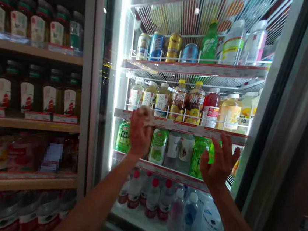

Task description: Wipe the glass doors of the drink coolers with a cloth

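My left hand is raised before the lit drinks fridge, its fingers closed around a small crumpled brownish-white wad, which is blurred; I cannot make out its kind. Behind that hand, large bottles with green labels stand on a lower shelf. My right hand is empty, fingers apart, in front of a green bottle and close to the shelf's price strip. Whether its fingertips touch the strip I cannot tell.
Cans and bottles fill the upper fridge shelf. Iced tea bottles stand behind a wire rail on the middle one. Red-capped water bottles are at the bottom. A metal door frame rises on the right, and wooden shelves of bottles stand left.
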The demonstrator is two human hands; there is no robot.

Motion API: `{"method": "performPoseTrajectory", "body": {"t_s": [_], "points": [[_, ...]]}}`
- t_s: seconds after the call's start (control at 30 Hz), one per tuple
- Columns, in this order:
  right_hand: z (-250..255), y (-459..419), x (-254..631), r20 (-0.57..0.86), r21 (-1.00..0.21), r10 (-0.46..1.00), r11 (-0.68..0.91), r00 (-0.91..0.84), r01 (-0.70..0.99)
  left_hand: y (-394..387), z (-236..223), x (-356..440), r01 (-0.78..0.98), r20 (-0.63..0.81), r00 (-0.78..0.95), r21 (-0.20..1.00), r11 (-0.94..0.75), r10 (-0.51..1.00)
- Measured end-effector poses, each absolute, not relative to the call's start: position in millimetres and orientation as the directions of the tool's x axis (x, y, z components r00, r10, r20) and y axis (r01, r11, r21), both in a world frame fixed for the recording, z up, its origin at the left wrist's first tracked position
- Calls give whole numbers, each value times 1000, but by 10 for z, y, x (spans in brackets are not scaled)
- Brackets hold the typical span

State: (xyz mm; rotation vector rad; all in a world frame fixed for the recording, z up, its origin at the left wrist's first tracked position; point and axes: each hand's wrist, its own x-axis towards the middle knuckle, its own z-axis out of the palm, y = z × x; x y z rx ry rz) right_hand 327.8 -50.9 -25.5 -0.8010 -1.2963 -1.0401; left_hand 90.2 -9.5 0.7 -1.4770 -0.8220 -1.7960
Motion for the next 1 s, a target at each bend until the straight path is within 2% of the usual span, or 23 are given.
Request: {"method": "performPoseTrajectory", "body": {"t_s": [0.03, 0.1, 0.17, 0.27, 0.3, 0.33, 0.37, 0.4, 0.47, 0.5, 0.53, 0.57, 0.7, 0.77, 0.83, 0.93, 0.97, 1.0], "points": [[-283, -511, 3249, 989, 94, -142, 355, -45, 930, -55, -18, 751, 824, 948, -291, 182, -537, -125], [-336, -518, 3196, 989, 125, -112, 341, -92, 932, -23, -95, 712, 828, 937, -328, 222, -514, -124], [-374, -521, 3159, 988, 147, -98, 325, -122, 934, -61, -204, 968, 850, 978, -183, 105, -517, -103], [-396, -523, 3139, 985, 163, -106, 325, -135, 932, -167, -391, 1336, 811, 974, 197, -227, -539, -114], [-398, -523, 3139, 985, 165, -110, 330, -136, 930, -184, -450, 1324, 792, 957, 267, -287, -539, -117], [-398, -523, 3139, 985, 165, -111, 335, -135, 928, -182, -503, 1226, 794, 954, 280, -293, -533, -108], [-399, -524, 3138, 985, 164, -111, 339, -134, 926, -163, -546, 1057, 816, 967, 238, -252, -521, -95], [-400, -524, 3134, 985, 160, -109, 340, -130, 927, -131, -579, 847, 854, 988, 133, -152, -498, -73], [-405, -521, 3121, 987, 147, -108, 332, -117, 932, -54, -620, 458, 880, 975, -212, 160, -448, -67], [-409, -518, 3113, 988, 138, -109, 327, -108, 935, -23, -634, 346, 864, 948, -314, 261, -430, -57], [-415, -514, 3106, 989, 130, -107, 323, -100, 937, -3, -649, 316, 853, 931, -362, 310, -420, -48], [-422, -510, 3102, 990, 124, -107, 323, -93, 938, 2, -667, 365, 857, 939, -343, 297, -422, -36], [-449, -502, 3122, 990, 132, -98, 339, -105, 931, -70, -754, 846, 848, 996, 71, -85, -523, -47], [-459, -508, 3139, 989, 139, -88, 341, -115, 930, -90, -780, 847, 814, 983, 173, -182, -551, -70], [-469, -514, 3140, 990, 138, -83, 340, -117, 930, -59, -785, 603, 843, 994, 91, -109, -526, -60], [-486, -511, 3109, 991, 125, -91, 341, -99, 932, 29, -764, 199, 863, 953, -298, 243, -442, -59], [-492, -509, 3094, 991, 118, -96, 341, -90, 933, 46, -762, 162, 844, 922, -382, 319, -430, -66], [-496, -507, 3081, 992, 112, -100, 341, -83, 933, 48, -768, 194, 835, 913, -403, 337, -434, -66]]}}
